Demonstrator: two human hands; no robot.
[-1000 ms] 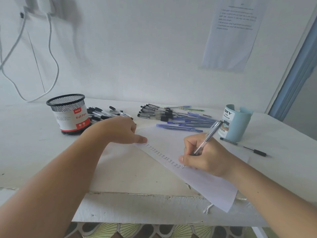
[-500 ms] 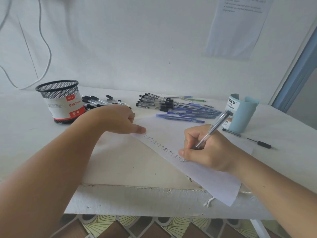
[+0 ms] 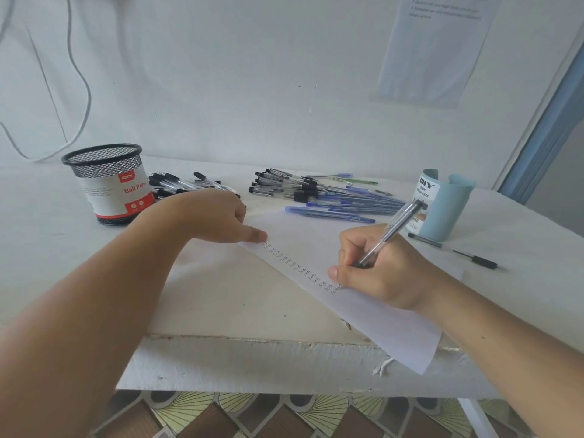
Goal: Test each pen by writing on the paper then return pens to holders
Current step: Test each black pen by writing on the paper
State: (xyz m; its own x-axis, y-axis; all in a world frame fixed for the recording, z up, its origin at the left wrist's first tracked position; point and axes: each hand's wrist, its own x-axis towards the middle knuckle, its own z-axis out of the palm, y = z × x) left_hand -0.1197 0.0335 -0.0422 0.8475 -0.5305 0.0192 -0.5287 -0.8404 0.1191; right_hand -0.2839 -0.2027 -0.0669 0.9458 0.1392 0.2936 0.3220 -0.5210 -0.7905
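One pen [image 3: 392, 232] is under test: clear barrel, right hand [image 3: 379, 273] with thumb and fingers clamped round it low down in a writing grip, cap end pointing to 1 o'clock. Its tip meets the paper [image 3: 395, 330] at the bottom of a slanted column of small "test" marks [image 3: 297, 267]. Left hand [image 3: 215, 216] sits at 10 o'clock of the sheet, one digit stretched out and pressing the top corner, the other fingers loosely curled under, gripping nothing. The sheet lies skewed on the table [image 3: 47, 248], its lower corner overhanging the near edge at 5 o'clock. Step, as I read it: write phase; can't tell if the last word is finished. Mesh cup [image 3: 107, 181] is at 10 o'clock and blue organizer [image 3: 442, 203] at 2 o'clock. No pens stick out of either, though neither interior fully shows. Lots are loose: black pens [image 3: 177, 183] just beside the mesh cup, a second black batch [image 3: 284, 184] and blue pens [image 3: 347, 207] at 12 o'clock, a lone black pen [image 3: 455, 251] at 3 o'clock near the organizer. Can't tell which are tested. Next move, my guess: finish the word, lift the tip, drop this pen upright in a holder, likely the mesh cup. The left digit should hold the corner until the tip is off, since the overhanging sheet could slide.
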